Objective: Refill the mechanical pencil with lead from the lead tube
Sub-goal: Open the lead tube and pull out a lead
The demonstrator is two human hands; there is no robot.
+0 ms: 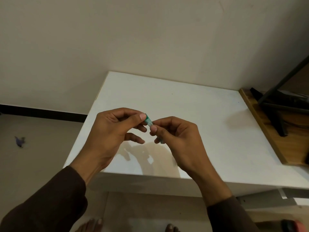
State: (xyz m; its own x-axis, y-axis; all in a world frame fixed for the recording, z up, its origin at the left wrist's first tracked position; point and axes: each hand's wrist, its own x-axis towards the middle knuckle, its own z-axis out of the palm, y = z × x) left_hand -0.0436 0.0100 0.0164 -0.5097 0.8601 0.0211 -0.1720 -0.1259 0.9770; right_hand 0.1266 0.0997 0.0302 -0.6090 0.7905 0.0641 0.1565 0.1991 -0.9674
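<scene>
A small green and clear lead tube (148, 121) is held between both hands above the white table (192, 114). My left hand (115, 131) pinches its green upper end with thumb and forefinger. My right hand (175, 136) grips the clear lower part, and most of the tube's lower end is hidden behind its fingers. No mechanical pencil shows anywhere in view.
A wooden board (270, 131) with black metal legs (280, 104) on it borders the table's right side. The wall stands close behind. A small purple scrap (20, 141) lies on the floor at left. Bare feet (93, 225) show below the table's front edge.
</scene>
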